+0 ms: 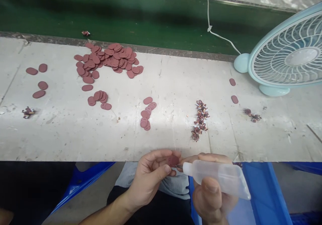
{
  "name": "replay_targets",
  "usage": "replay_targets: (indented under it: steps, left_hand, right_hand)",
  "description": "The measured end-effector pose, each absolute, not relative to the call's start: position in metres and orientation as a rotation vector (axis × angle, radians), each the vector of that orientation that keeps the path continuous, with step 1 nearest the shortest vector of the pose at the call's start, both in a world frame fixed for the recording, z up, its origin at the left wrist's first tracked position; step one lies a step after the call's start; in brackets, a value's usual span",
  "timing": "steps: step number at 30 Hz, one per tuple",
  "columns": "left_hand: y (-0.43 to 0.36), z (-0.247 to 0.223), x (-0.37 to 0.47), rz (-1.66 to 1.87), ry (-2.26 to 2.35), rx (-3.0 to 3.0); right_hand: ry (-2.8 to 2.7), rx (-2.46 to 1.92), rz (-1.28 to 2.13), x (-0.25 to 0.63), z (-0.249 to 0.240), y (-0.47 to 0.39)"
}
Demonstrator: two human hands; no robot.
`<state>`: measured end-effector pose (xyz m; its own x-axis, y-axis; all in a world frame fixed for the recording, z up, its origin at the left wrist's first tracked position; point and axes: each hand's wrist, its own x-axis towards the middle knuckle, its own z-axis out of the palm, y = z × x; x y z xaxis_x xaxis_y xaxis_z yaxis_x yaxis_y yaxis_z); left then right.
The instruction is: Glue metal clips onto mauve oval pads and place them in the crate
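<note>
Tabletop point(178, 84), 1 bottle point(230, 178) in right hand point(212, 200).

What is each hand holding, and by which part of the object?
The left hand holds a reddish oval disc near its edge; the right hand grips a translucent bottle by its body.

Forearm point(113, 208) angled up from the bottom edge, a person's left hand point(147, 181) forms a pinch at the lower center of the frame, thumb point(164, 170) pointing right and fingers bent opposite it. Close by, at the lower center-right, the right hand point(212, 198) curls in a firm grip, thumb point(211, 185) uppermost, wrist point(213, 220) cut off by the frame's bottom edge. Both are bare.
</note>
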<state>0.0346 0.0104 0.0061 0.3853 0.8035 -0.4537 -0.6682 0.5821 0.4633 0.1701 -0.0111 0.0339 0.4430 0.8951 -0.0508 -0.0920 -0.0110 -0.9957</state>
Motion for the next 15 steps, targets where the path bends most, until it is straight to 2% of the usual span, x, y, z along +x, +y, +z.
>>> replay_targets:
  steps: [5,7,10,13,15]
  left_hand:
    - [0.012,0.006,0.03,0.938,0.644,0.262]
    - [0.012,0.006,0.028,0.927,0.627,0.272]
    - [0.014,0.007,0.025,0.941,0.622,0.293]
    - [0.016,0.008,0.021,0.963,0.636,0.311]
    - [0.017,0.007,0.017,0.965,0.661,0.319]
  right_hand:
    - [-0.217,-0.94,1.321,0.214,0.048,0.01]
    - [0.209,-0.588,1.417,0.246,0.04,0.02]
    - [0.844,0.1,1.372,0.289,0.018,0.034]
    - [0.99,0.385,1.299,0.309,0.003,0.037]
    - [0.826,0.311,1.363,0.308,0.003,0.032]
